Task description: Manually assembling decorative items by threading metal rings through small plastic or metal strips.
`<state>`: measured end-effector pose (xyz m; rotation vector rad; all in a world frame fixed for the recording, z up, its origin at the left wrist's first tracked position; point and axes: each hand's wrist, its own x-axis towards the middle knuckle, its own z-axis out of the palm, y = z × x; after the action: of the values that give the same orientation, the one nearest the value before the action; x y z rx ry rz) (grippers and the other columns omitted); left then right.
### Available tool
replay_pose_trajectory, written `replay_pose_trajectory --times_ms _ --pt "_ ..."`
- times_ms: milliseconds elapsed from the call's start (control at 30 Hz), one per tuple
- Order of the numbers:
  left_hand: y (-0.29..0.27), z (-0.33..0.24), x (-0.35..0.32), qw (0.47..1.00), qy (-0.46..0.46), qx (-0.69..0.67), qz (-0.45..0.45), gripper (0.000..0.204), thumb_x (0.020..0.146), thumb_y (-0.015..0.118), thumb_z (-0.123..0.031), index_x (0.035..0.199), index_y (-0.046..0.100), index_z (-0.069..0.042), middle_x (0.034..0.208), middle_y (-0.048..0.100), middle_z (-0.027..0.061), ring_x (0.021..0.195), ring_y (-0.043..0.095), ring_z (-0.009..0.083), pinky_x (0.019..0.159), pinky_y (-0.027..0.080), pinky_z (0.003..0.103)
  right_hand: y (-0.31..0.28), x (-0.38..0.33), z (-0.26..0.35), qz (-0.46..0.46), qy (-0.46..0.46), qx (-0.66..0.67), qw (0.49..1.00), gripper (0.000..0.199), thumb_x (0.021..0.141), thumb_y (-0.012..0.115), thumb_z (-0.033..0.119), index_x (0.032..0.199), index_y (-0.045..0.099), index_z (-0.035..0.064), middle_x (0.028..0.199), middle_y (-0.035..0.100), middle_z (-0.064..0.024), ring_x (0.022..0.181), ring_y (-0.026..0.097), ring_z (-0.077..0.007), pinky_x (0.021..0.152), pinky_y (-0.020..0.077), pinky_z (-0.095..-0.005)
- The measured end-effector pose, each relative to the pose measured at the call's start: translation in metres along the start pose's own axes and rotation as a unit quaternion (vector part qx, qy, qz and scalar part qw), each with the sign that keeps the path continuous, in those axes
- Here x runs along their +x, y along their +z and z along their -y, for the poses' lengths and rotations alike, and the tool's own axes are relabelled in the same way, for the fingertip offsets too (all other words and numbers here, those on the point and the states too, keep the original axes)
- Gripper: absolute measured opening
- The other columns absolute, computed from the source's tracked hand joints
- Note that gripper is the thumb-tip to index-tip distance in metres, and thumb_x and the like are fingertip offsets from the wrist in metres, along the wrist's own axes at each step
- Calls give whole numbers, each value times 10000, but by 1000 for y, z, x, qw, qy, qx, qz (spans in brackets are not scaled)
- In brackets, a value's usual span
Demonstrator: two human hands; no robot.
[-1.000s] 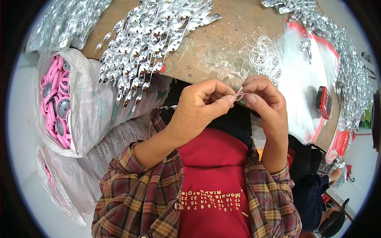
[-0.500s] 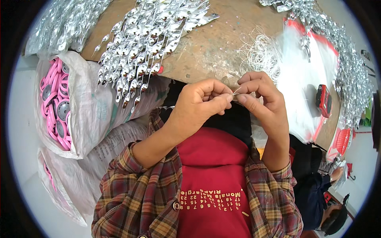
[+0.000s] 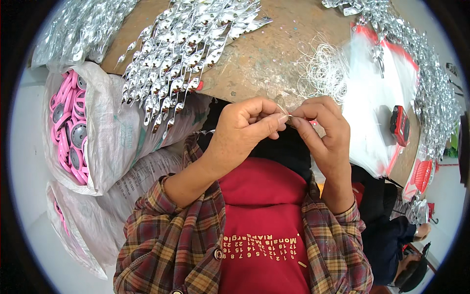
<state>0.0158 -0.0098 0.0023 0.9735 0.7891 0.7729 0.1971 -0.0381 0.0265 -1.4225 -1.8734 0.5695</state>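
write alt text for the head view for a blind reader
A person's left hand and right hand pinch a thin strand beside a brown table. Silver pieces hang over its edge near a sack of pink parts at left; tangled white string lies right.

Where the left hand and right hand meet, the thread is too thin to trace, and the fingers cover parts of it. A red thing behind the right fingers shows too little to name. Beyond the fingers to the left, the top edge crops the silver strips; farther left, a sack hides some pink pieces. Below the fingers, the lower edge cuts off the red shirt.
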Motion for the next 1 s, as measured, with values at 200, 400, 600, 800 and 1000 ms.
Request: replay_pose_trajectory --times_ms 200,400,600,800,1000 --pt "0 0 0 1000 -12 -2 -5 156 878 594 -89 968 604 38 820 640 73 730 594 95 651 483 205 2 -1 0 -6 -7 5 1000 63 757 633 -1 818 620 6 807 575 -79 757 566 -171 667 433 -261" --pt "2 3 -1 1000 4 3 -12 155 879 593 -89 967 604 38 829 633 64 739 590 92 655 486 208 5 -2 1 -4 33 83 996 56 764 618 -1 820 611 1 804 572 -69 731 539 -151 657 416 -250" --pt "4 6 1 1000 17 3 -19 133 872 591 -71 935 613 44 815 630 53 683 563 69 624 465 196 8 -3 1 -8 62 114 992 44 775 607 2 818 597 2 795 563 -56 717 511 -138 650 400 -247" --pt "6 7 0 999 20 -26 -32 128 864 596 -62 932 617 44 801 632 45 672 559 66 617 462 191 6 -6 -5 35 142 217 965 31 809 591 14 837 590 0 827 548 -31 769 505 -106 694 393 -227" --pt "3 4 0 997 24 71 -22 150 864 603 -80 965 617 30 830 635 44 730 576 71 643 473 201 10 -9 -12 29 173 293 940 71 825 632 83 859 629 20 808 571 -14 708 512 -74 631 389 -206"
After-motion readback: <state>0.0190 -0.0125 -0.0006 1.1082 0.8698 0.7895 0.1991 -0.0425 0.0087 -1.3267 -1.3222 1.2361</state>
